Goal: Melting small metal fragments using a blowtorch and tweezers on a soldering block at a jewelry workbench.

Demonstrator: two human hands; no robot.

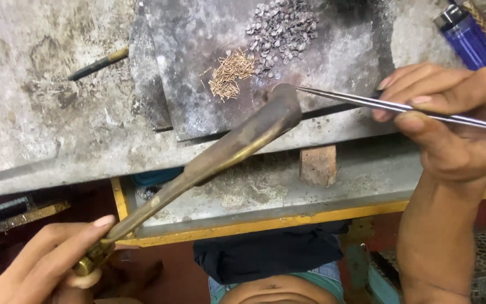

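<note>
The right hand is pinching a pair of long steel tweezers between thumb and forefingers, the fingers closed tight around the shaft about midway along it. The tweezer tips are reaching left and are meeting the mouth of a blackened brass torch pipe over the dark slab; whether anything is caught between the tips is too small to tell.

The left hand is gripping the near end of that pipe, fingers wrapped shut around its brass collar at the lower left, with the forefinger lying along the stem. The pipe is slanting up and to the right, widening toward its curved, sooty nozzle, which is hovering just over the near edge of the grey slab.

On the slab, just beyond the nozzle, a small heap of short golden wire bits is lying, and farther off, touching its right side, a spread of tiny dark metal rings. A blue lighter is lying at the far right, behind the right hand. A dark pencil-like tool is resting on the stained bench at the far left. Nearer, a small wooden block is sitting in a yellow-rimmed tray under the bench.
</note>
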